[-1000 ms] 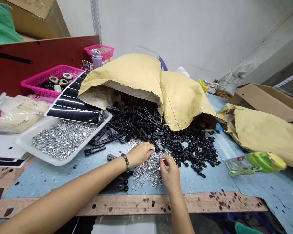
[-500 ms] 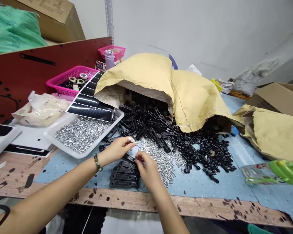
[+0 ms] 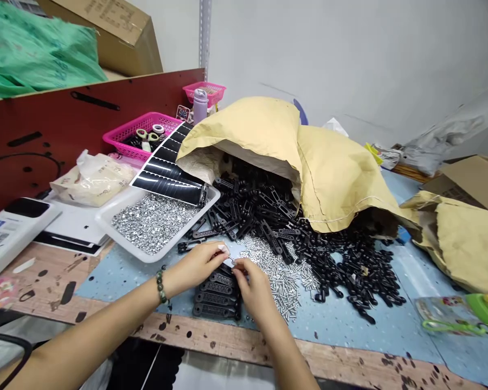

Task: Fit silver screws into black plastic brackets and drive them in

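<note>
Two hands, the left hand (image 3: pixel 197 264) wearing a beaded bracelet (image 3: pixel 160 287) and the right hand (image 3: pixel 254 287), pinch narrowly at a small silver piece (image 3: pixel 230 261), fingertips nearly touching, above a short stack of black plastic links (image 3: pixel 217 295). Loose silver screws (image 3: pixel 278 279) lie just beside them, near a heap of black links (image 3: pixel 264 206) spilling from a kraft paper sack (image 3: pixel 244 135); a white tray (image 3: pixel 126 244) of silver nuts (image 3: pixel 152 225) sits beyond.

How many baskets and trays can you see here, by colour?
Pink plastic baskets: 2
White plastic tray: 1
Total: 3
</note>
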The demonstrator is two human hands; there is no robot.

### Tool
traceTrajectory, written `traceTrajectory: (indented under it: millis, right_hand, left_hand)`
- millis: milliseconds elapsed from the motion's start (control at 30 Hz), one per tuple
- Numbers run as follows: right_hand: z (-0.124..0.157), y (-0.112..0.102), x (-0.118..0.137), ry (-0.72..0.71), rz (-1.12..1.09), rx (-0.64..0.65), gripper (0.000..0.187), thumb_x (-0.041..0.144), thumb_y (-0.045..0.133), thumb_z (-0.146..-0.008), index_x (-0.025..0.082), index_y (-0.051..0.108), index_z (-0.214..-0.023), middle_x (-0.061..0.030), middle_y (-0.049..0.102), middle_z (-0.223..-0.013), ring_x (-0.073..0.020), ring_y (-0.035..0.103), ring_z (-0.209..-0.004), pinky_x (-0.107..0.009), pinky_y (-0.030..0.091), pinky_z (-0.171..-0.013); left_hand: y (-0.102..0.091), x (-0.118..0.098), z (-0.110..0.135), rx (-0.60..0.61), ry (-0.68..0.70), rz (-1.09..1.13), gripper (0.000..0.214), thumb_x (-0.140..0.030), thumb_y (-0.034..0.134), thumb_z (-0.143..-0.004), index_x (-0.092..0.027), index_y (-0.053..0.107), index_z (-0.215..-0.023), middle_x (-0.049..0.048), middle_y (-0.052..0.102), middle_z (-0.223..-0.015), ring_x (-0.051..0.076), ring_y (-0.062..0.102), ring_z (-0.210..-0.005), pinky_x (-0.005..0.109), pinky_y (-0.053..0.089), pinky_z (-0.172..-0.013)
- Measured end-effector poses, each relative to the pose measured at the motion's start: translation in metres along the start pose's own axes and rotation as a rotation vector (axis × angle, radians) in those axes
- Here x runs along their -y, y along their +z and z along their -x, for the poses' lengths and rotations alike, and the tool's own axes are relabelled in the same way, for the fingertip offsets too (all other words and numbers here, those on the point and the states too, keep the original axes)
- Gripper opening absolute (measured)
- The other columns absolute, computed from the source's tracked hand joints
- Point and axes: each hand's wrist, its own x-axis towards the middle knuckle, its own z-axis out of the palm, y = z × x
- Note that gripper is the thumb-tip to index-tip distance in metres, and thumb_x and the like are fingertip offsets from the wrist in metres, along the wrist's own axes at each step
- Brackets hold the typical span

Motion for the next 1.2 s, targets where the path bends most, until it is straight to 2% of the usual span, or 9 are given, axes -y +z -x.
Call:
traceTrajectory:
  millis: [133, 300, 467, 600, 800, 900, 967, 1067, 1200]
  right_hand:
    - [-0.002, -0.003, 0.004, 0.069, -0.128, -0.123, 0.018, 0.022, 0.058, -0.081, 0.018, 0.058, -0.099, -0.0053, 0.06, -0.092, -0.0167, 0.058, -0.076, -0.029, 0.049, -0.07]
    - [0.002, -0.02, 0.007, 0.061, -0.142, -0.032, 0.013, 0.023, 0.051, -0.089, 0.021, 0.062, -0.083, -0.0027, 0.062, -0.082, -0.0166, 0.059, -0.076, -0.027, 0.047, -0.07]
    - [0.011, -0.027, 0.004, 0.028, 0.134, 0.201, 0.016, 0.016, 0.05, -0.089, 0.022, 0.063, -0.083, -0.0029, 0.062, -0.082, -0.0177, 0.059, -0.077, -0.028, 0.046, -0.068]
    - [0.01, -0.019, 0.007, -0.002, 0.341, 0.269, 0.018, 0.009, 0.049, -0.087, 0.022, 0.059, -0.08, -0.0045, 0.058, -0.081, -0.0187, 0.057, -0.073, -0.028, 0.042, -0.063]
    - [0.003, -0.018, 0.019, 0.033, 0.333, 0.272, 0.013, 0.009, 0.061, -0.082, 0.022, 0.056, -0.083, 0.0013, 0.057, -0.073, -0.0153, 0.055, -0.064, -0.024, 0.04, -0.057]
    - [0.008, -0.027, 0.014, 0.013, 0.268, 0.232, 0.01, 0.02, 0.057, -0.089, 0.022, 0.06, -0.08, -0.0005, 0.059, -0.08, -0.0154, 0.058, -0.072, -0.024, 0.044, -0.063]
    - [0.015, -0.039, 0.0, 0.03, 0.265, 0.11, 0.014, 0.025, 0.049, -0.094, 0.022, 0.062, -0.09, -0.0028, 0.061, -0.089, -0.016, 0.06, -0.08, -0.026, 0.047, -0.07]
    - [0.025, -0.058, -0.033, 0.156, 0.42, -0.131, 0.02, 0.024, 0.045, -0.094, 0.017, 0.06, -0.105, -0.0106, 0.061, -0.097, -0.023, 0.059, -0.089, -0.035, 0.048, -0.076]
    - [0.032, -0.067, -0.064, 0.222, 0.512, -0.183, 0.016, 0.02, 0.048, -0.089, 0.016, 0.062, -0.096, -0.0128, 0.061, -0.093, -0.0282, 0.057, -0.089, -0.04, 0.045, -0.077]
  left_hand:
    - [0.008, -0.002, 0.003, 0.021, -0.031, 0.096, 0.022, -0.033, 0.045, -0.089, -0.019, 0.056, -0.077, 0.0012, 0.059, -0.079, 0.019, 0.053, -0.077, 0.031, 0.04, -0.074]
    - [0.01, -0.002, 0.006, 0.058, -0.193, 0.307, 0.025, -0.043, 0.05, -0.086, -0.019, 0.051, -0.077, -0.004, 0.051, -0.063, 0.012, 0.046, -0.056, 0.025, 0.037, -0.054]
    - [-0.002, -0.001, 0.014, 0.048, -0.393, 0.541, 0.037, -0.054, 0.044, -0.087, -0.018, 0.048, -0.079, -0.0057, 0.043, -0.064, 0.007, 0.039, -0.048, 0.019, 0.028, -0.044]
    - [-0.007, -0.005, 0.022, 0.075, -0.438, 0.642, 0.027, -0.042, 0.054, -0.081, -0.016, 0.057, -0.089, 0.0016, 0.055, -0.081, 0.012, 0.055, -0.069, 0.023, 0.043, -0.056]
    - [0.003, -0.005, 0.031, 0.111, -0.457, 0.643, 0.027, -0.03, 0.057, -0.078, -0.018, 0.053, -0.102, 0.0046, 0.066, -0.093, 0.019, 0.065, -0.088, 0.032, 0.051, -0.075]
    - [0.006, -0.007, 0.033, 0.146, -0.423, 0.487, 0.022, -0.037, 0.055, -0.082, -0.017, 0.057, -0.091, 0.0048, 0.068, -0.086, 0.019, 0.066, -0.078, 0.03, 0.051, -0.065]
    - [0.006, -0.009, 0.035, 0.162, -0.344, 0.326, 0.029, -0.043, 0.048, -0.087, -0.017, 0.061, -0.086, 0.0037, 0.066, -0.078, 0.018, 0.063, -0.067, 0.028, 0.049, -0.058]
    - [0.007, -0.01, 0.037, 0.135, -0.138, 0.114, 0.034, -0.042, 0.041, -0.093, -0.021, 0.067, -0.098, 0.0033, 0.063, -0.088, 0.018, 0.06, -0.077, 0.031, 0.05, -0.07]
    - [0.017, -0.007, 0.039, 0.135, 0.026, -0.049, 0.029, -0.029, 0.039, -0.095, -0.026, 0.063, -0.112, 0.002, 0.057, -0.092, 0.018, 0.057, -0.086, 0.034, 0.048, -0.081]
